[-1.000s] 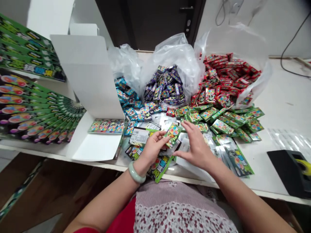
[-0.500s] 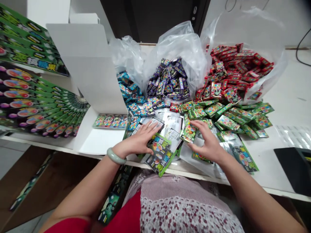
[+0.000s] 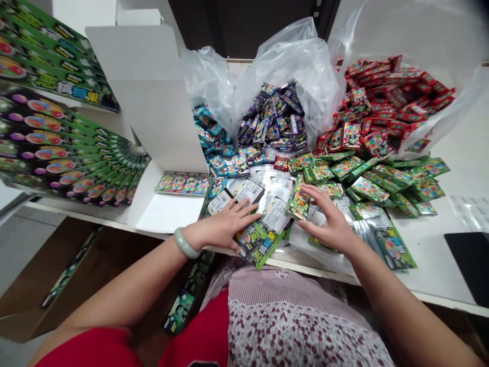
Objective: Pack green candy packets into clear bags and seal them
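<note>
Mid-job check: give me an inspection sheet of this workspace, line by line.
Surface: white table, largely covered around the hands.
Job's things: printed pouches overlap near the front edge; green packets lie heaped beyond the right hand.
Clutter: purple packets and red packets piled by clear plastic bags; open white box holds a packet row.
Hands: left hand spread on the pouches; right thumb and fingers at one green packet, firmness unclear.
Cables: nothing seen.
Surroundings: dark panel behind.

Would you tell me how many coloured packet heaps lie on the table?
4: blue heap at left, purple heap beside it, red heap at right, green heap in front of it; more may hide behind the white carton.
</note>
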Tool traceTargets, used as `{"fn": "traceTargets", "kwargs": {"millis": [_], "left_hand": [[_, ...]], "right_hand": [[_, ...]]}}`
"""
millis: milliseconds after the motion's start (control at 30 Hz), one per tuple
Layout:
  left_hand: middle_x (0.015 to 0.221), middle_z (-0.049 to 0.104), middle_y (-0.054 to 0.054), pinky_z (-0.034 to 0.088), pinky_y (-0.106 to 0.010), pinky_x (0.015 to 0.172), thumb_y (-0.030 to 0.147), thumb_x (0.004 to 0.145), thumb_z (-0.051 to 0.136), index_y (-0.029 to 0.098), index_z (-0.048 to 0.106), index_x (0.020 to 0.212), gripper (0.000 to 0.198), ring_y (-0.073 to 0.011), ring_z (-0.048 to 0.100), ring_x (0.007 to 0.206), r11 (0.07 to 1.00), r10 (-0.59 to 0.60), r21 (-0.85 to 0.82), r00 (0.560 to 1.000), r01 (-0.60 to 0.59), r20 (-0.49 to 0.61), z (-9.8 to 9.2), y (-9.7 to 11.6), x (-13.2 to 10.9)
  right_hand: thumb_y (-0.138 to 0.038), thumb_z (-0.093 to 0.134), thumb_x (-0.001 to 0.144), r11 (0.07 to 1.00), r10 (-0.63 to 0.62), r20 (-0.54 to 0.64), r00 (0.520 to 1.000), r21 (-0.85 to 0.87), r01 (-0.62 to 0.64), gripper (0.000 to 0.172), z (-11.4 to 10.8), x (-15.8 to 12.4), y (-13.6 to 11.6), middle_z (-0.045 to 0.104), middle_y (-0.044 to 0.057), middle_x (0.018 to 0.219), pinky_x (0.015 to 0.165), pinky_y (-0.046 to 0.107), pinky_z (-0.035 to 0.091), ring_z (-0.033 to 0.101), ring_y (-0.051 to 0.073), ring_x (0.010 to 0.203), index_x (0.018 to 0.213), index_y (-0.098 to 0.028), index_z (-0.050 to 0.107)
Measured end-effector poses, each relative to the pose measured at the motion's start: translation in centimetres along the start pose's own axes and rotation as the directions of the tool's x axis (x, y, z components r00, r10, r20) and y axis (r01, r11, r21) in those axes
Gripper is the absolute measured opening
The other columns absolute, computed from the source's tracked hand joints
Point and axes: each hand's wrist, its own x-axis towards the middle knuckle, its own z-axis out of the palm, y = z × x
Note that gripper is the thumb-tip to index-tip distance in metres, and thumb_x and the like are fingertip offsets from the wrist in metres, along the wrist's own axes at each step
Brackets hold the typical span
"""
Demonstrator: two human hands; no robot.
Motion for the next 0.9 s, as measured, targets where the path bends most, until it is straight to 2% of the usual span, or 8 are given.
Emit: {"fn": "traceTargets", "kwargs": {"millis": [100,167,300,367,433,533,667,900], "left_hand": [[0.155,0.031,-0.014,0.006,-0.059,0.117,0.049,0.073,0.074,0.024,0.03,0.148,0.09,-0.0374,0.014,0.146,0.997,0.065,-0.041,0.991,-0.07,-0.114,0.2,-0.5,0.1],[0.155,0.031,-0.016,0.008,-0.056,0.118,0.05,0.082,0.066,0.022,0.027,0.149,0.083,-0.0341,0.019,0.146,0.995,0.065,-0.066,0.982,-0.078,-0.179,0.6,-0.8,0.2],[0.159,0.019,-0.016,0.009,-0.055,0.118,0.053,0.075,0.072,0.023,0.024,0.15,0.094,-0.0369,0.013,0.146,0.997,0.051,-0.044,0.975,-0.062,-0.216,1.3,-1.4,0.4],[0.159,0.018,-0.014,0.007,-0.058,0.116,0.047,0.071,0.077,0.027,0.026,0.149,0.095,-0.0392,0.011,0.146,0.998,0.056,-0.007,0.977,-0.059,-0.204,1.3,-1.6,0.4],[0.155,0.028,-0.013,0.008,-0.06,0.115,0.039,0.072,0.077,0.031,0.031,0.146,0.088,-0.0383,0.021,0.143,0.998,0.061,0.017,0.97,-0.059,-0.237,1.0,-1.6,0.5],[0.139,0.045,-0.016,0.023,-0.056,0.112,0.04,0.073,0.075,0.027,0.034,0.145,0.085,-0.0359,0.041,0.13,0.999,0.038,0.036,0.935,-0.027,-0.353,0.3,-1.4,0.7],[0.133,0.046,-0.019,0.036,-0.049,0.105,0.053,0.072,0.071,0.015,0.025,0.148,0.097,-0.0361,0.043,0.124,0.999,0.007,0.032,0.863,0.011,-0.506,-0.3,-1.0,1.1],[0.141,0.043,-0.021,0.028,-0.054,0.11,0.051,0.073,0.071,0.014,0.026,0.147,0.094,-0.0387,0.04,0.129,0.999,0.049,0.02,0.827,-0.046,-0.559,-1.2,-0.8,1.1]], "right_hand": [[-0.036,0.062,0.084,0.979,0.024,0.13,0.991,0.198,-0.05,0.066,0.4,-0.3,-0.7,0.04,0.007,0.149,0.102,0.048,0.046,0.039,0.028,0.137,0.144,-0.034,0.035],[-0.036,0.062,0.084,0.971,0.044,0.153,0.987,0.226,-0.078,0.064,0.6,-0.3,-1.0,0.04,0.008,0.149,0.1,0.047,0.048,0.041,0.029,0.136,0.143,-0.033,0.037],[-0.032,0.063,0.082,0.998,0.053,0.103,0.993,0.034,-0.057,0.061,1.3,-0.2,-1.2,0.043,0.009,0.146,0.104,0.053,0.042,0.04,0.03,0.135,0.139,-0.033,0.042],[-0.029,0.064,0.08,0.995,0.01,0.093,0.996,-0.096,-0.001,0.062,1.7,-0.2,-1.2,0.043,0.011,0.145,0.108,0.055,0.037,0.039,0.031,0.135,0.138,-0.031,0.041],[-0.028,0.064,0.08,0.98,-0.033,0.083,0.996,-0.193,0.048,0.063,2.1,-0.1,-1.1,0.041,0.012,0.144,0.109,0.055,0.035,0.039,0.032,0.134,0.138,-0.029,0.04],[-0.028,0.064,0.08,0.957,-0.064,0.023,0.998,-0.282,0.068,0.064,2.4,0.0,-1.2,0.039,0.012,0.144,0.109,0.055,0.036,0.038,0.032,0.133,0.139,-0.029,0.037],[-0.024,0.062,0.082,0.915,-0.099,-0.031,0.995,-0.396,0.079,0.067,2.3,0.5,-1.8,0.037,0.012,0.146,0.11,0.056,0.033,0.035,0.033,0.134,0.142,-0.03,0.032],[-0.022,0.064,0.078,0.883,-0.166,0.235,0.958,-0.397,0.251,0.075,0.6,1.3,-2.4,0.038,0.009,0.147,0.109,0.057,0.035,0.037,0.034,0.132,0.144,-0.033,0.029]]}}
